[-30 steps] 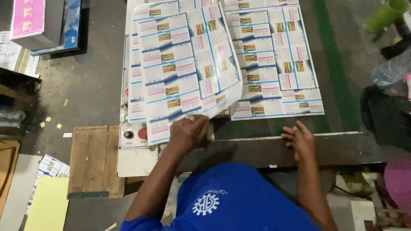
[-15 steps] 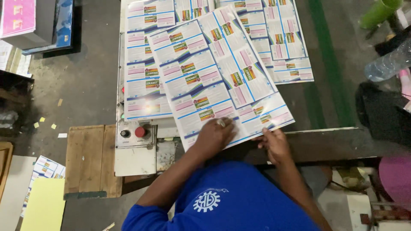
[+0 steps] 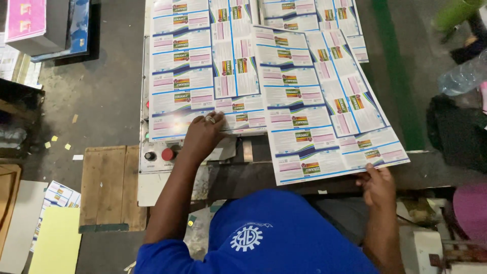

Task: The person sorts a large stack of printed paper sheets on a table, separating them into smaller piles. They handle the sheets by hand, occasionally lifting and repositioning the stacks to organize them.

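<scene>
A large glossy printed sheet (image 3: pixel 324 111) with rows of white, blue and pink label panels lies slanted across the machine table, its near edge overhanging. My right hand (image 3: pixel 376 183) grips that sheet at its near right corner. My left hand (image 3: pixel 202 136), with a ring on one finger, presses flat on the near edge of a stack of the same printed sheets (image 3: pixel 193 66) at the left of the table. More such sheets (image 3: pixel 304 10) lie further back.
A control panel with a red button (image 3: pixel 168 153) and a black knob sits under the stack's near edge. A wooden pallet (image 3: pixel 109 187) and yellow board (image 3: pixel 57 238) lie at lower left. A plastic bottle (image 3: pixel 464 76) and green tube (image 3: pixel 454 15) are at the right.
The top sheet has slid from the left stack to the right. My right hand moved right with its corner; my left hand let go and moved left onto the stack.
</scene>
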